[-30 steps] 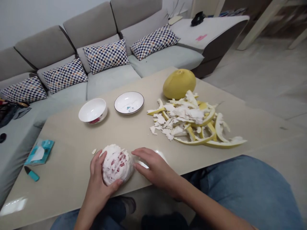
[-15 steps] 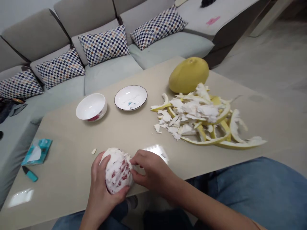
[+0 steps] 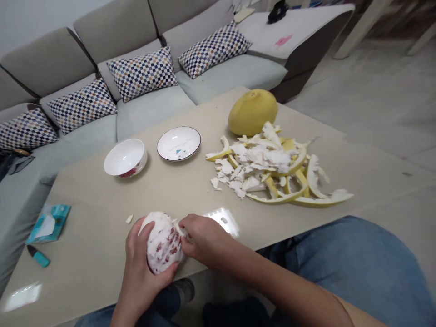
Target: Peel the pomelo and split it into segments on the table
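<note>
Peeled fruit point(image 3: 162, 243) sat at the near edge of the tabletop point(image 3: 187, 193), between the two hands. L hand point(image 3: 141, 261) had its grip wrapped round the L side, fingers over the far side, thumb along the near side. R hand point(image 3: 199, 238) had thumb & fingertips bunched against the R side; couldn't tell if they pinched a bit of pith or just pressed.

Risks, prob.: a hard pull by the R hand could've twisted the fruit out of the L grip — the edge was v. close, so a roll toward the knees meant a drop. Digging too deep at the red patches might've torn flesh & leaked juice, making it slippery.

Orientation: the patch w/ red showing faced up & a bit to the R, toward the R hand; the whiter part lay on the L. Shape approx. round, no clear long axis — the hands hid some of the outline, & which end was the stem couldn't be told.
</note>
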`<action>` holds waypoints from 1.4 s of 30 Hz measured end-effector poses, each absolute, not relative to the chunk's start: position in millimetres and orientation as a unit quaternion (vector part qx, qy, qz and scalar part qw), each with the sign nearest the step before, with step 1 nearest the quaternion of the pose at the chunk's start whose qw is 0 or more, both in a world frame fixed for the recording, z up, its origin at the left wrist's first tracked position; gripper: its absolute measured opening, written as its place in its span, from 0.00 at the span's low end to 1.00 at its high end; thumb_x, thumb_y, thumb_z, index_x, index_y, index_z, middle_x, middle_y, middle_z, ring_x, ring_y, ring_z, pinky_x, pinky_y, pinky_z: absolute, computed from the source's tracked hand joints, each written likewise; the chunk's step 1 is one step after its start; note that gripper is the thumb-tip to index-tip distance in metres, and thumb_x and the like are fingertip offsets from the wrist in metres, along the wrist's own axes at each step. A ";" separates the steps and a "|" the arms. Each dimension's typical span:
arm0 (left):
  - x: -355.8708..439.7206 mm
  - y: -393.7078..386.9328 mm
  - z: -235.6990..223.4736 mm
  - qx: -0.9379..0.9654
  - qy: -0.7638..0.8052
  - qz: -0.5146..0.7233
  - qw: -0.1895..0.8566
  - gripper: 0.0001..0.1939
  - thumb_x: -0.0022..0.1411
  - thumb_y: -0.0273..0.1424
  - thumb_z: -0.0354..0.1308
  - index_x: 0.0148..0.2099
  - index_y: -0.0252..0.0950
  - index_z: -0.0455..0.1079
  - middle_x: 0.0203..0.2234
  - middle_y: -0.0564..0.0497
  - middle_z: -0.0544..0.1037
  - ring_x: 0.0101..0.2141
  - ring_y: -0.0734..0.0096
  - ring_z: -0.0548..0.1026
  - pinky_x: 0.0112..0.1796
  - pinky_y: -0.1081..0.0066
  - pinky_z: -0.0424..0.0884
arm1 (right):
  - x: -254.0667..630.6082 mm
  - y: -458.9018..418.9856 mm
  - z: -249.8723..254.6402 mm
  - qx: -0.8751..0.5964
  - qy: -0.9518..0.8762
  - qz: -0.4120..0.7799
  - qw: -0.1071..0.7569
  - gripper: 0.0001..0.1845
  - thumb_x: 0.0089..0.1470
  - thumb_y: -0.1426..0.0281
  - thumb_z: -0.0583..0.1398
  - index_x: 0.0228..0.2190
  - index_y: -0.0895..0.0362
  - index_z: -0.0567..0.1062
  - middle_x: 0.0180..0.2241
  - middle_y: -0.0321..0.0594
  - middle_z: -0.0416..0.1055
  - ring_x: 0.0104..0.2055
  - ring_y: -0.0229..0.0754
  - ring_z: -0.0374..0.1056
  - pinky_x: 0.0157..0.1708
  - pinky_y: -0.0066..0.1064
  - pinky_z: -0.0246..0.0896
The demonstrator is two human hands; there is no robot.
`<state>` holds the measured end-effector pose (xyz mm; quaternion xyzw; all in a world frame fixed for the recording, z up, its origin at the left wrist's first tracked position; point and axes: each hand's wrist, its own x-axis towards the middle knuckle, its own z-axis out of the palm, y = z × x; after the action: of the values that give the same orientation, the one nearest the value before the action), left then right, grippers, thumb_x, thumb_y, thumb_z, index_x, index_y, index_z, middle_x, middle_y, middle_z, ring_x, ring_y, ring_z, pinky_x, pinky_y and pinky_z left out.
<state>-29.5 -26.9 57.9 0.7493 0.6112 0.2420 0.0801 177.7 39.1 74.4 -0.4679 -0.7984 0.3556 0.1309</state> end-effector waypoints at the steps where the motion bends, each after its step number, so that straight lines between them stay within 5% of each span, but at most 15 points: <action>1: -30.1 -26.3 57.8 0.750 0.610 0.242 0.080 0.41 0.53 0.38 0.66 0.65 0.43 0.53 0.63 0.38 0.57 0.64 0.45 0.56 0.60 0.42 0.61 | 177.5 40.2 76.5 -0.461 -0.804 0.356 0.119 0.08 0.55 0.71 0.59 0.35 0.60 0.78 0.36 0.47 0.77 0.37 0.45 0.72 0.36 0.31 0.59; 13: -37.9 -21.6 55.8 0.764 0.597 0.229 0.084 0.42 0.52 0.36 0.67 0.65 0.44 0.52 0.63 0.38 0.57 0.64 0.44 0.56 0.59 0.42 0.61 | 178.3 53.6 68.9 -0.455 -0.773 0.417 0.147 0.09 0.47 0.74 0.61 0.34 0.59 0.78 0.29 0.39 0.75 0.29 0.38 0.66 0.30 0.26 0.53; 23: -41.7 -17.6 57.1 0.767 0.591 0.229 0.100 0.40 0.52 0.38 0.66 0.64 0.43 0.53 0.63 0.39 0.58 0.63 0.45 0.58 0.61 0.42 0.58 | 170.3 51.9 66.7 -0.474 -0.792 0.362 0.132 0.07 0.49 0.75 0.60 0.31 0.61 0.78 0.32 0.45 0.77 0.35 0.42 0.68 0.33 0.29 0.53; 32: -44.4 -17.8 58.5 0.771 0.586 0.228 0.102 0.41 0.52 0.38 0.66 0.65 0.45 0.51 0.63 0.39 0.56 0.63 0.44 0.57 0.60 0.41 0.58 | 176.9 63.6 44.0 -0.510 -0.726 0.403 0.223 0.08 0.48 0.75 0.61 0.31 0.58 0.81 0.28 0.40 0.78 0.30 0.39 0.70 0.31 0.26 0.57; 42: -56.3 -23.2 48.5 0.753 0.585 0.275 0.121 0.41 0.54 0.43 0.65 0.65 0.44 0.51 0.64 0.38 0.55 0.65 0.42 0.56 0.61 0.39 0.55 | 237.7 84.3 49.0 -0.525 -0.698 0.288 0.393 0.22 0.58 0.79 0.51 0.45 0.56 0.80 0.38 0.44 0.77 0.40 0.42 0.72 0.43 0.35 0.66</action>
<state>-56.3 -23.2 48.5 0.7535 0.5849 0.2748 0.1212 237.7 84.3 49.0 -0.5250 -0.6976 0.2882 0.3932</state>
